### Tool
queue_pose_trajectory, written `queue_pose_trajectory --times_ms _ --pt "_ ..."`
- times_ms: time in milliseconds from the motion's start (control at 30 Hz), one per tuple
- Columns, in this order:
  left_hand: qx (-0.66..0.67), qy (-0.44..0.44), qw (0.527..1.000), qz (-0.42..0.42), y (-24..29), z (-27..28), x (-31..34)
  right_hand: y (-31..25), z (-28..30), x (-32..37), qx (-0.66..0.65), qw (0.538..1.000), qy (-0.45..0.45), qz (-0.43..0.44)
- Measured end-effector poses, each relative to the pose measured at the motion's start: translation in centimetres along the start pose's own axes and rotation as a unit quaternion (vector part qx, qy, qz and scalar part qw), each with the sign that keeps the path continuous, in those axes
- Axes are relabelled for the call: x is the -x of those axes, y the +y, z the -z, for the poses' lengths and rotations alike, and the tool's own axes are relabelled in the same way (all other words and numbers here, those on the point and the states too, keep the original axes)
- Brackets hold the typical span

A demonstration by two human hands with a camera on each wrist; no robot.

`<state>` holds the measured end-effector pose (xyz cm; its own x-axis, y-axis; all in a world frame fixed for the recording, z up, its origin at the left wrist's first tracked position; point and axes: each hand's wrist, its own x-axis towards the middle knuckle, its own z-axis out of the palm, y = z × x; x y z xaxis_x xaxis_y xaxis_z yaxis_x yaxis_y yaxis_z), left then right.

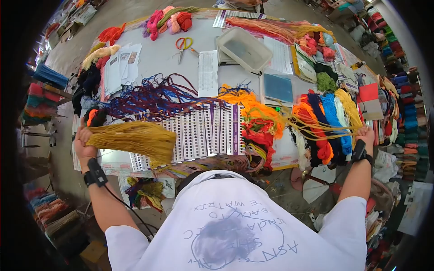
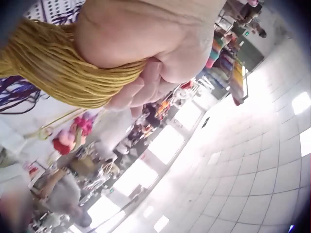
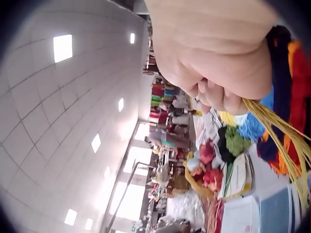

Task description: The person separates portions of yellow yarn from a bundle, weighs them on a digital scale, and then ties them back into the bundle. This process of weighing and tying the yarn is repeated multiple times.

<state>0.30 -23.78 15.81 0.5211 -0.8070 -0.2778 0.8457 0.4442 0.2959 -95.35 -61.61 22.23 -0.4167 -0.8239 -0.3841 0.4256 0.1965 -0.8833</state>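
Note:
At the table's left side the left hand (image 1: 83, 143) grips one end of a thick mustard-yellow yarn bundle (image 1: 135, 137); its loose end spreads over punched white cards (image 1: 194, 135). In the left wrist view the fingers (image 2: 138, 92) curl round the yarn (image 2: 63, 63). Far to the right, the right hand (image 1: 364, 135) holds a thinner set of yellow strands (image 1: 316, 127), which stretch toward the middle over coloured skeins. The right wrist view has the right hand (image 3: 218, 63) with curled fingers and the strands (image 3: 277, 128) coming out of the fist.
Purple and blue yarn (image 1: 149, 97) lies behind the cards, beside orange yarn (image 1: 257, 108). Farther back are scissors (image 1: 181, 47), a translucent plastic box (image 1: 244, 47), a blue-topped case (image 1: 277, 88) and paper sheets (image 1: 208, 72). Red, blue and white skeins (image 1: 332, 110) lie near the right hand.

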Motion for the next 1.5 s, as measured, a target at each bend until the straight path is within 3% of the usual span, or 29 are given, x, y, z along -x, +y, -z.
queue_pose_trajectory --times_ms 33,100,133,167,267,367,433,500,533,567,633,667,733,767,833,867,933,967,1100,1167,1233,1300,1367,1500 --pt "-0.001 0.0 1.0 0.003 0.4 -0.3 -0.4 -0.3 -0.3 0.5 -0.001 1.0 0.003 0.001" --pt "0.027 -0.122 0.992 0.027 1.4 -1.6 -1.1 -1.6 -2.3 1.4 0.035 0.999 -0.025 0.002" --pt "0.027 -0.121 0.992 0.028 -0.4 -3.8 -0.5 -1.3 -4.3 2.6 0.039 0.995 -0.091 -0.028" --pt "-0.001 -0.116 0.991 0.066 -4.6 -7.5 0.8 -0.3 -7.1 4.5 0.043 0.985 -0.158 -0.059" --pt "-0.004 -0.124 0.968 0.217 -16.4 -13.3 3.7 5.4 -18.2 15.3 0.14 0.967 -0.213 0.0" --pt "-0.067 -0.036 0.957 0.281 -26.3 -18.1 7.8 11.1 -24.4 22.8 0.156 0.919 -0.36 0.018" --pt "-0.107 -0.002 0.947 0.302 -30.0 -19.7 9.6 12.6 -28.0 28.3 0.277 0.859 -0.428 0.04" --pt "-0.042 -0.178 0.909 0.374 -32.6 -19.7 10.2 13.9 -29.8 31.4 0.295 0.793 -0.532 -0.037" --pt "-0.046 -0.175 0.91 0.374 -33.3 -19.6 10.2 14.3 -29.9 32.0 0.316 0.744 -0.587 -0.05" --pt "-0.037 -0.181 0.91 0.371 -33.9 -19.4 10.2 14.2 -29.3 32.0 0.312 0.744 -0.588 -0.052" --pt "0.032 -0.213 0.915 0.343 -35.8 -19.5 10.0 14.1 -28.1 31.6 0.452 0.628 -0.619 0.137" --pt "0.031 -0.211 0.916 0.339 -36.3 -19.8 10.0 14.6 -27.1 30.8 0.45 0.626 -0.622 0.136" --pt "-0.065 -0.067 0.953 0.288 -37.3 -20.2 10.2 15.9 -24.9 28.9 0.405 0.717 -0.509 0.25" --pt "-0.085 -0.066 0.955 0.275 -38.3 -20.4 10.3 15.8 -24.3 28.9 0.406 0.716 -0.511 0.247" --pt "-0.098 -0.091 0.952 0.276 -39.9 -19.7 10.2 15.3 -23.6 28.9 0.33 0.794 -0.483 0.164" --pt "-0.111 -0.118 0.947 0.276 -40.7 -19.6 10.2 15.4 -23.5 28.7 0.33 0.795 -0.481 0.163" --pt "-0.118 -0.113 0.945 0.282 -41.8 -20.5 10.8 15.9 -23.6 28.6 0.298 0.727 -0.56 0.264" --pt "-0.145 -0.14 0.937 0.285 -42.0 -20.6 10.9 16.3 -23.3 28.5 0.31 0.729 -0.57 0.22" --pt "-0.192 -0.188 0.922 0.278 -42.0 -21.0 11.2 16.3 -22.8 28.1 0.288 0.743 -0.576 0.181" --pt "-0.21 -0.195 0.921 0.265 -41.6 -20.7 11.2 15.9 -22.5 28.4 0.239 0.791 -0.56 0.064" --pt "-0.228 -0.198 0.919 0.252 -41.1 -20.2 11.4 15.9 -22.4 28.3 0.245 0.789 -0.563 0.032" --pt "-0.348 -0.246 0.882 0.2 -40.5 -20.1 11.3 16.0 -22.4 28.5 0.249 0.787 -0.565 0.001" --pt "-0.385 -0.23 0.873 0.191 -40.1 -20.5 11.6 16.0 -22.5 28.7 0.182 0.803 -0.553 -0.127" --pt "-0.458 -0.201 0.849 0.173 -39.8 -21.3 12.0 16.8 -22.5 28.9 0.154 0.807 -0.56 -0.106"
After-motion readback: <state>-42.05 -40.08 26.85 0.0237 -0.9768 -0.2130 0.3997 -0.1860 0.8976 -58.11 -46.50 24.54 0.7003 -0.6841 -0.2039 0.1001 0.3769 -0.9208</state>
